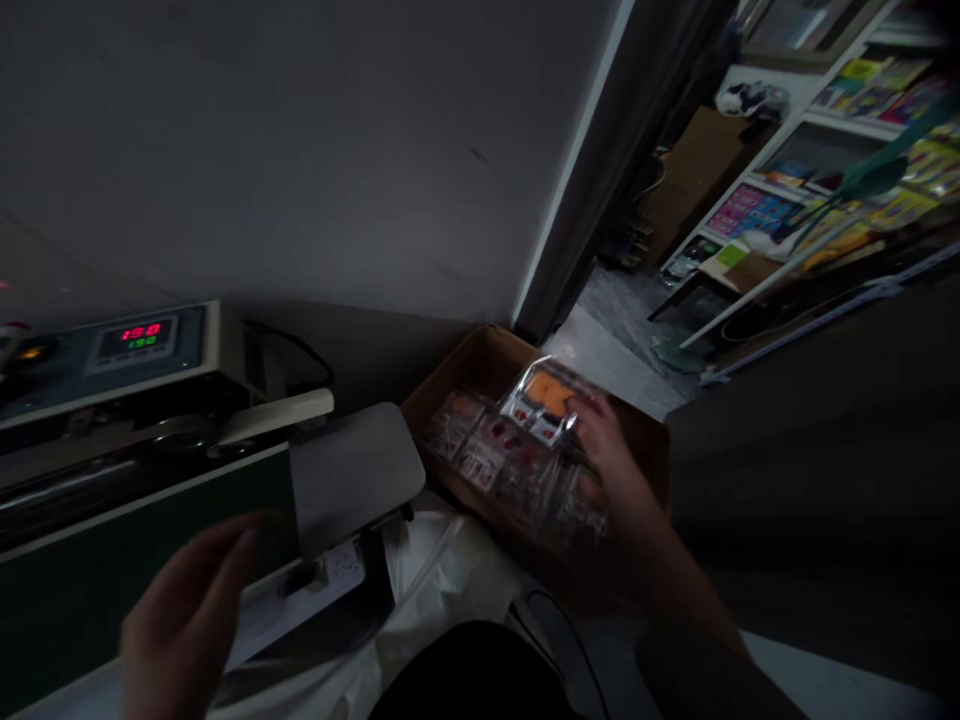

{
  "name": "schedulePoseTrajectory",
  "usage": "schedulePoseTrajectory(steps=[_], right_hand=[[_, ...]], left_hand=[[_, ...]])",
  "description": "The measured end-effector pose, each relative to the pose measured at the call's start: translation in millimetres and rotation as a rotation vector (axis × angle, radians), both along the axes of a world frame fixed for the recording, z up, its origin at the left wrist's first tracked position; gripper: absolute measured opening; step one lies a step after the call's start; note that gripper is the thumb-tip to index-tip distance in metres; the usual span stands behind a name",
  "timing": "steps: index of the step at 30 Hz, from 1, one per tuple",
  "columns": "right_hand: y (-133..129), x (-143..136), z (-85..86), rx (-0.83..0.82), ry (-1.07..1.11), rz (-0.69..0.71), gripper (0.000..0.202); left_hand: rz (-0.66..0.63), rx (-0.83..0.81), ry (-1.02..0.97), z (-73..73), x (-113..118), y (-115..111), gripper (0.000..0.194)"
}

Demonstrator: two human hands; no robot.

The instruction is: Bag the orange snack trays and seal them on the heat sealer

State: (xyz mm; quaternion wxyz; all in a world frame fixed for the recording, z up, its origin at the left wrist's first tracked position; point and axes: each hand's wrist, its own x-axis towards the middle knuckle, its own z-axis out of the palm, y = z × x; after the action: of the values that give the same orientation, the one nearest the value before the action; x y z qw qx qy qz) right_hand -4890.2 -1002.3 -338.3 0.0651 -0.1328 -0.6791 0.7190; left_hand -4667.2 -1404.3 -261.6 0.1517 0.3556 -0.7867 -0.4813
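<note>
My right hand (pixel 600 430) reaches over an open cardboard box (pixel 652 440) and grips the edge of a clear plastic packet (pixel 546 395) with orange pieces inside. Beneath it, several similar clear packets (pixel 480 455) lie in the box. My left hand (pixel 191 610) is at the lower left, above the green belt of a machine. Its thumb and fingers are brought together and blurred, and whether something small is between them cannot be made out.
A sealing machine (pixel 135 360) with a lit red and green display stands at the left, its metal end plate (pixel 356 470) beside the box. Shelves (pixel 817 125) with colourful packages and a green fan (pixel 862 185) are at the upper right. A dark cable runs below the box.
</note>
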Motion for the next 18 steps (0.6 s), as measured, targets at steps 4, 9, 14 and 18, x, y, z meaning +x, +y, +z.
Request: schedulePoseTrajectory(steps=[4,9,14,18], right_hand=[[-42,18,102.5,0.04,0.322,0.307,0.05],[-139,63,158.6,0.092,0.293,0.761,0.046],[-184,59,166.7,0.48,0.482,0.883,0.047],[-213,36,178.6,0.41,0.508,0.923,0.055]], left_hand=[[-0.403,0.345,0.298,29.4,-55,40,0.047],[-0.629,0.659,0.394,50.1,-79,57,0.055],[-0.489,0.679,0.387,38.4,-35,20,0.044],[-0.388,0.69,0.338,31.9,-5,-2,0.042]])
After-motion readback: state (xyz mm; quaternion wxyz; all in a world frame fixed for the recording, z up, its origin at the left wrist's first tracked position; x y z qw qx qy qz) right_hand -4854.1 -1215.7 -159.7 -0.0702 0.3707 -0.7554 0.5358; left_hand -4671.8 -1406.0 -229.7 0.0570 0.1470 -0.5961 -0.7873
